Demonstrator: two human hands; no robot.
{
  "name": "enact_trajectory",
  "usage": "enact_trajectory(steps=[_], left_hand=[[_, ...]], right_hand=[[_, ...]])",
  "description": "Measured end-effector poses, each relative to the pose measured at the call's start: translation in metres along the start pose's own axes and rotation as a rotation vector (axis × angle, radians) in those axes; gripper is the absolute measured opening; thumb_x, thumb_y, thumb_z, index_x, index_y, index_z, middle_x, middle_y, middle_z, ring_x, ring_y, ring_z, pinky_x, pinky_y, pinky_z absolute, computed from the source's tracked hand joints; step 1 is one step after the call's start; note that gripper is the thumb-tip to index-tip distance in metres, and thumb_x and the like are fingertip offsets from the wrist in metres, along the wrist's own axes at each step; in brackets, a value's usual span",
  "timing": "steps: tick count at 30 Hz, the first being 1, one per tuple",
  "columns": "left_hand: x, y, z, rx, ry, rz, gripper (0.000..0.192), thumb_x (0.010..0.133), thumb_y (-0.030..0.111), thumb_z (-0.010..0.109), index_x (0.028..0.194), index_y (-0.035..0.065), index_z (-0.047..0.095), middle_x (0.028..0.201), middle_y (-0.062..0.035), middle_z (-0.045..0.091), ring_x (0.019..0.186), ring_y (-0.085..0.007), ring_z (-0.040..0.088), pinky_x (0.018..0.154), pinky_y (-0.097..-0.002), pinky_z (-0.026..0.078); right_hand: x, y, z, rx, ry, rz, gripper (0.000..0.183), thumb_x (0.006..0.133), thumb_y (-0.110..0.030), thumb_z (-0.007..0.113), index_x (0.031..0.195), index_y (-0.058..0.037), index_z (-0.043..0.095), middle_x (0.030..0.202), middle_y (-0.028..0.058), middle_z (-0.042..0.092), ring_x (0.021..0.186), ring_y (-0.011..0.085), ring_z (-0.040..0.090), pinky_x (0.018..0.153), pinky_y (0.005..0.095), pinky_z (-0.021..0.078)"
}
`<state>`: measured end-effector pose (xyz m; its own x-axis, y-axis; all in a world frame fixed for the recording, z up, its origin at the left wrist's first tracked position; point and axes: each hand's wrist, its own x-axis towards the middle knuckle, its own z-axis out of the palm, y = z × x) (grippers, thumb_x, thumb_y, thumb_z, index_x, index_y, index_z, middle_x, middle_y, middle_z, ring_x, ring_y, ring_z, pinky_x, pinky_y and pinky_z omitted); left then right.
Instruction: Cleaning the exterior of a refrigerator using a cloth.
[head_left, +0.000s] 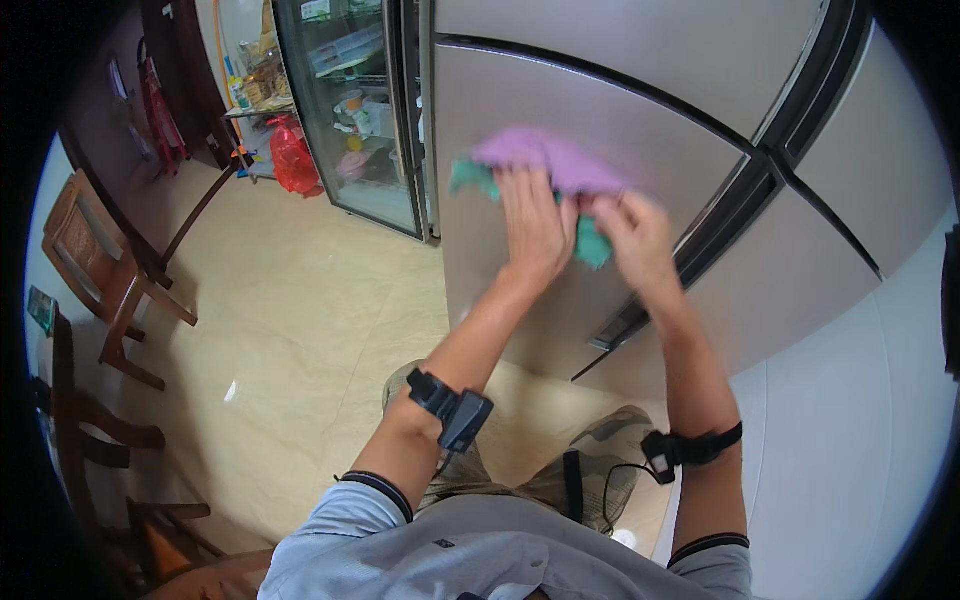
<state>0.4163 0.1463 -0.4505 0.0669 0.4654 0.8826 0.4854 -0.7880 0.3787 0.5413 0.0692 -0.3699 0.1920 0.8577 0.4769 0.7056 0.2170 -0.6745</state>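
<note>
A purple and green cloth (551, 159) lies bunched against the metallic door of a refrigerator (495, 97), blurred by motion. My left hand (536, 214) is on the cloth's lower left part, its fingers extended over the fabric. Close on its right, my right hand (634, 232) has the cloth's lower right edge between bent fingers. A green part of the cloth hangs down between both hands. The fingertips are partly hidden by fabric and blur.
Left of the refrigerator stands a glass-door cooler (360, 112) with containers inside. Beyond it are a small rack (259, 112) and a red plastic bag (292, 157). A carved wooden chair (94, 247) stands at the far left, a white wall panel (817, 435) at the right.
</note>
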Motion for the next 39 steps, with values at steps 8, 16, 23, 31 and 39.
enact_trajectory(steps=[8,16,23,31,39], left_hand=[[-0.002,0.0,0.0,0.027,-0.116,-0.116,0.069,0.095,0.028,0.061,0.139,-0.0143,0.029,0.137,-0.0423,0.034,0.131,-0.0628,0.029,0.112,-0.069,0.017],[0.137,-0.007,-0.022,0.047,0.23,0.032,0.063,0.086,0.029,0.066,0.135,-0.0038,0.043,0.139,-0.028,0.04,0.135,-0.0528,0.029,0.112,-0.0702,0.014],[-0.036,-0.055,-0.006,0.035,-0.276,-0.167,0.064,0.09,0.03,0.062,0.133,-0.0122,0.039,0.137,-0.0379,0.036,0.133,-0.0587,0.029,0.112,-0.0713,0.015],[0.117,-0.063,-0.032,-0.031,0.232,-0.148,0.059,0.099,0.033,0.049,0.135,-0.0122,0.037,0.139,-0.0391,0.038,0.129,-0.0573,0.035,0.105,-0.0607,0.03],[0.108,-0.13,-0.041,-0.139,0.092,-0.212,0.038,0.103,0.032,0.039,0.112,0.0004,0.058,0.1,-0.0292,0.066,0.093,-0.0507,0.061,0.077,-0.0555,0.046]], right_hand=[[0.019,-0.017,-0.006,0.197,-0.078,-0.024,0.023,0.097,-0.019,0.055,0.095,0.0026,0.064,0.083,0.0084,0.072,0.088,0.0161,0.072,0.071,0.0286,0.0536],[0.082,-0.107,-0.013,0.414,0.158,-0.166,0.023,0.102,-0.021,0.052,0.108,0.0009,0.057,0.104,0.0111,0.071,0.096,0.0188,0.072,0.077,0.0295,0.056],[0.013,-0.012,0.049,-0.252,-0.069,-0.216,0.015,0.098,-0.015,0.051,0.1,-0.0007,0.055,0.083,0.0186,0.071,0.08,0.0315,0.072,0.069,0.0415,0.0521],[0.101,-0.109,0.04,0.2,-0.028,-0.257,0.022,0.099,-0.015,0.048,0.111,0.0013,0.055,0.091,0.0177,0.074,0.088,0.0271,0.074,0.076,0.0368,0.0555],[0.099,-0.098,0.093,0.298,-0.144,-0.296,0.032,0.099,-0.017,0.042,0.123,-0.0001,0.055,0.101,0.0187,0.073,0.094,0.0293,0.074,0.082,0.0382,0.0549]])
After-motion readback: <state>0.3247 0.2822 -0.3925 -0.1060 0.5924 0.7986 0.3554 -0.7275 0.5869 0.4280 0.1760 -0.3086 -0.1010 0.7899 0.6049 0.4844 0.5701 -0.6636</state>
